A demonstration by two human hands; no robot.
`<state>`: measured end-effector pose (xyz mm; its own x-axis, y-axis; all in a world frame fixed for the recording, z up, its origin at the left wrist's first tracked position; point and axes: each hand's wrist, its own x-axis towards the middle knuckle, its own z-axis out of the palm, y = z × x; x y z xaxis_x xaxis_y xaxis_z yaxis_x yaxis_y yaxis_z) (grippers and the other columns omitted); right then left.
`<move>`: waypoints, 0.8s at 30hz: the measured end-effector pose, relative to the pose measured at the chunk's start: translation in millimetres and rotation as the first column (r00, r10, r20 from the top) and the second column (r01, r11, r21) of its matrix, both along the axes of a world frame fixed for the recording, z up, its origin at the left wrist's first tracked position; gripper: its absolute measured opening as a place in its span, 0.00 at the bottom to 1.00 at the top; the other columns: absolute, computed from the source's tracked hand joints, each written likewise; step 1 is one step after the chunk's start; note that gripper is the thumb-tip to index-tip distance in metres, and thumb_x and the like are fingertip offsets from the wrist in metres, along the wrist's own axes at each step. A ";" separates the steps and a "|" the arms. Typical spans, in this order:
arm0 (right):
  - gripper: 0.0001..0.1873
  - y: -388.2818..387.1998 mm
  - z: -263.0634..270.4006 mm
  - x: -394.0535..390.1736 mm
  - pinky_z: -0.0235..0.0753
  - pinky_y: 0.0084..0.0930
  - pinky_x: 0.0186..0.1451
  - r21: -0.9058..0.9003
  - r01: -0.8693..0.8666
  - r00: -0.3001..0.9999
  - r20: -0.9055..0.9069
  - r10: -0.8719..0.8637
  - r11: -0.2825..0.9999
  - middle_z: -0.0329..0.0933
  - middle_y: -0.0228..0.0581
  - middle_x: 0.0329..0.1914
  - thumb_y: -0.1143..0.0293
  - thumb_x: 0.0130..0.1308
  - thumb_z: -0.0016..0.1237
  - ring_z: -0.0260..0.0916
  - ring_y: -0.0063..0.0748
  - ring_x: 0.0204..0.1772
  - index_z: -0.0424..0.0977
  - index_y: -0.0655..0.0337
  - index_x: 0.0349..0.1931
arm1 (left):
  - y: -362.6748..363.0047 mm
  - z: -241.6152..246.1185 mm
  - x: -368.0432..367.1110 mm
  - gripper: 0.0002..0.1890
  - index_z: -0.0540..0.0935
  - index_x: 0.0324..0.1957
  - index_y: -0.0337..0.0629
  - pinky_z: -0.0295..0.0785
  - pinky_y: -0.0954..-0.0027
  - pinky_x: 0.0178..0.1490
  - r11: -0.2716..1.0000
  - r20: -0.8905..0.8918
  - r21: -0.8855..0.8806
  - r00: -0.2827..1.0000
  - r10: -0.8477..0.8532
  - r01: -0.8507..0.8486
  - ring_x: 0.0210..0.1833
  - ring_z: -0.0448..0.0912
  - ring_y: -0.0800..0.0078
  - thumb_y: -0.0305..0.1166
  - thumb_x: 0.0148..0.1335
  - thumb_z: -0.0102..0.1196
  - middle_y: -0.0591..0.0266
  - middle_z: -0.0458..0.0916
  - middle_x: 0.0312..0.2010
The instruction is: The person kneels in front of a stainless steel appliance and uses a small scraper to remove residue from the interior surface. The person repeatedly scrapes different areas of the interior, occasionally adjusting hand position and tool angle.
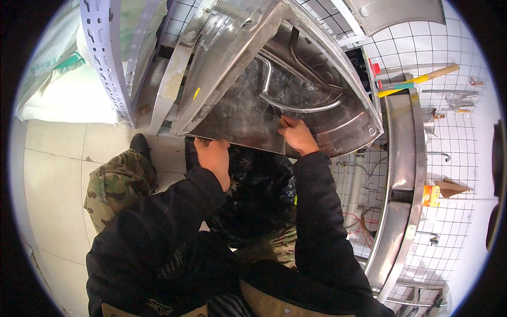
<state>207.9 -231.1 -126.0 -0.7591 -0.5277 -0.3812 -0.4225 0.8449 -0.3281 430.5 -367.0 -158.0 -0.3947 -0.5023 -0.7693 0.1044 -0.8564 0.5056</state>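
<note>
A stainless-steel trough of what looks like a dough mixer lies tilted toward me, its inside smeared with pale residue. A bent metal agitator bar curves across the inside. My right hand reaches over the front edge and grips a small tool with a wooden handle. The tool's dark end points to the trough wall near the bar; its exact kind is unclear. My left hand is curled at the trough's front rim, with the fingertips partly hidden. A black, pale-streaked surface lies below the rim.
A perforated metal upright and white sacks stand at left. Along the right wall runs a stainless-steel sink unit with taps and a pipe beneath. A wooden-handled tool rests near the mixer. Floor tiles show at left.
</note>
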 end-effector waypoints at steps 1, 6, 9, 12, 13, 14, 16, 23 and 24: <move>0.25 1.7 4.0 0.4 0.69 0.23 0.44 -0.005 -0.004 1.000 0.030 0.004 1.000 0.75 0.32 0.30 0.69 0.63 0.49 0.68 0.25 0.36 0.71 0.70 0.60 | 0.5 0.4 0.8 0.17 0.67 0.51 0.40 0.66 0.69 0.45 1.000 -0.012 0.007 1.000 -0.003 0.003 0.37 0.72 0.70 0.25 0.60 0.51 0.63 0.74 0.34; 0.26 13.7 20.8 8.5 0.71 0.26 0.47 0.025 0.016 0.980 0.200 -0.020 1.000 0.80 0.40 0.37 0.71 0.59 0.49 0.73 0.29 0.41 0.73 0.67 0.60 | -2.8 -3.0 2.3 0.10 0.70 0.44 0.40 0.64 0.70 0.41 0.998 -0.108 -0.045 0.994 0.032 -0.037 0.33 0.71 0.72 0.26 0.61 0.50 0.64 0.74 0.30; 0.28 27.2 45.7 26.9 0.72 0.28 0.51 0.111 -0.087 0.970 0.236 0.059 0.990 0.82 0.48 0.44 0.72 0.55 0.49 0.76 0.34 0.47 0.73 0.65 0.60 | -2.7 -3.8 0.4 0.06 0.71 0.40 0.41 0.63 0.70 0.39 0.996 -0.102 -0.068 0.993 0.057 -0.064 0.30 0.71 0.72 0.26 0.61 0.50 0.65 0.74 0.28; 0.29 38.9 84.0 53.0 0.72 0.29 0.55 0.241 -0.213 0.959 0.235 0.156 0.947 0.81 0.52 0.48 0.72 0.53 0.50 0.77 0.39 0.52 0.73 0.65 0.59 | -1.0 -2.7 -1.0 0.06 0.71 0.40 0.41 0.63 0.70 0.39 0.997 -0.071 -0.048 0.996 0.053 -0.057 0.30 0.71 0.72 0.25 0.60 0.50 0.66 0.74 0.27; 0.28 39.9 95.5 60.0 0.71 0.28 0.56 0.239 -0.224 0.948 0.277 0.155 0.945 0.81 0.52 0.48 0.72 0.53 0.51 0.77 0.39 0.52 0.73 0.65 0.58 | -0.6 -2.7 -1.2 0.06 0.71 0.40 0.41 0.63 0.70 0.39 0.996 -0.060 -0.056 0.996 0.064 -0.067 0.30 0.70 0.73 0.24 0.60 0.50 0.66 0.74 0.27; 0.28 39.0 105.3 64.4 0.71 0.28 0.56 0.236 -0.240 0.935 0.317 0.159 0.942 0.81 0.52 0.48 0.71 0.53 0.51 0.77 0.39 0.53 0.73 0.65 0.58 | -0.4 -2.7 -2.2 0.07 0.71 0.40 0.41 0.63 0.70 0.39 0.997 -0.055 -0.037 0.996 0.069 -0.071 0.30 0.70 0.73 0.24 0.59 0.50 0.66 0.73 0.27; 0.28 31.5 113.0 66.9 0.70 0.27 0.57 0.248 -0.252 0.944 0.277 0.180 0.935 0.81 0.51 0.49 0.71 0.54 0.52 0.77 0.37 0.53 0.73 0.65 0.58 | -0.1 -3.2 -2.3 0.07 0.71 0.40 0.41 0.63 0.70 0.39 0.995 -0.028 -0.026 0.995 0.091 -0.091 0.30 0.70 0.73 0.24 0.58 0.50 0.66 0.73 0.26; 0.31 -14.7 37.2 22.6 0.70 0.25 0.55 0.071 0.064 0.995 0.073 -0.069 0.995 0.81 0.50 0.50 0.71 0.54 0.55 0.76 0.35 0.52 0.71 0.63 0.62 | -4.1 1.2 1.1 0.12 0.71 0.44 0.39 0.64 0.70 0.40 1.000 -0.026 -0.024 1.000 0.005 -0.006 0.33 0.70 0.71 0.23 0.56 0.50 0.65 0.74 0.31; 0.32 -16.6 26.6 18.2 0.70 0.25 0.55 0.046 0.023 0.997 0.070 -0.027 0.999 0.81 0.49 0.50 0.72 0.54 0.55 0.76 0.34 0.51 0.71 0.63 0.63 | -3.7 3.4 0.5 0.12 0.71 0.44 0.39 0.64 0.70 0.39 1.000 -0.017 -0.027 1.000 0.013 -0.014 0.33 0.70 0.71 0.23 0.57 0.50 0.65 0.74 0.31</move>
